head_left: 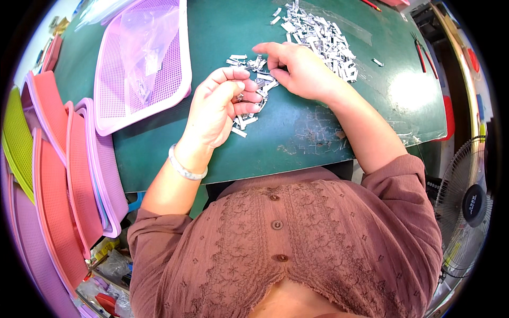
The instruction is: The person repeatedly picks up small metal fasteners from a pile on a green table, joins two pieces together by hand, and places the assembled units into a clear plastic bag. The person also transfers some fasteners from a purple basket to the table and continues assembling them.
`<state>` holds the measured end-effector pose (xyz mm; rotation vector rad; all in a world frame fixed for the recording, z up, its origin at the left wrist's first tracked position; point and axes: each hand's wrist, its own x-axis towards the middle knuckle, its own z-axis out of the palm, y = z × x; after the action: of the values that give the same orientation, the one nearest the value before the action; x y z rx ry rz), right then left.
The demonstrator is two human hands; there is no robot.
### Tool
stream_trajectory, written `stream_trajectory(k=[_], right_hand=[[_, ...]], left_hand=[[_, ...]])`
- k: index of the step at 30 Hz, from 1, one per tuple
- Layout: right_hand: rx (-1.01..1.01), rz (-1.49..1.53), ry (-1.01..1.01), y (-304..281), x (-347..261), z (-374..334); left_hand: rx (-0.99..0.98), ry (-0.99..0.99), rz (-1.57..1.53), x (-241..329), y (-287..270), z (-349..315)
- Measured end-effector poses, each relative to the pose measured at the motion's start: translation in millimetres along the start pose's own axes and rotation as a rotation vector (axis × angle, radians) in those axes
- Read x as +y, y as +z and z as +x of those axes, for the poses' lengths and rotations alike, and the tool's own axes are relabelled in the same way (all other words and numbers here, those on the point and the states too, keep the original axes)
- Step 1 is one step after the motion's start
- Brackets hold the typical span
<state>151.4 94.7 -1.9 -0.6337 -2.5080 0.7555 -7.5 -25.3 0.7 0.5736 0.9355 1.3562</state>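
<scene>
Over the near pile of small silvery-white metal pieces [245,121], my left hand [214,103] is held palm up with its fingers curled. Its thumb presses toward the index finger, and a tiny metal piece [240,97] shows among the fingers, partly hidden. My right hand [305,69] hovers at the far side of the same pile, index finger stretched out and thumb apart from it. Nothing shows between that finger and thumb; its other fingers are bent and partly hidden. Behind the right hand spreads a larger heap of the same pieces [331,45].
A lilac mesh basket [111,114] holding a clear plastic bag [146,32] lies at the left on the green table [254,151]. Stacked pink, lilac and green baskets [55,212] stand left. Red-handled pliers [422,58] lie far right; a fan [461,206] stands below them.
</scene>
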Motion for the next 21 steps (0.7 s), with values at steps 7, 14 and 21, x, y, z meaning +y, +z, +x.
stream_trajectory(k=[7, 14, 21], right_hand=[[-0.01, 0.109, 0.006, -5, -5, -1], [-0.017, 0.669, -0.047, -6, -22, -3], [0.105, 0.07, -0.061, 2, 13, 14]], left_hand=[[0.042, -0.014, 0.022, 0, 2, -1], [0.053, -0.055, -0.024, 1, 9, 0], [-0.027, -0.075, -0.108, -1, -6, 2]])
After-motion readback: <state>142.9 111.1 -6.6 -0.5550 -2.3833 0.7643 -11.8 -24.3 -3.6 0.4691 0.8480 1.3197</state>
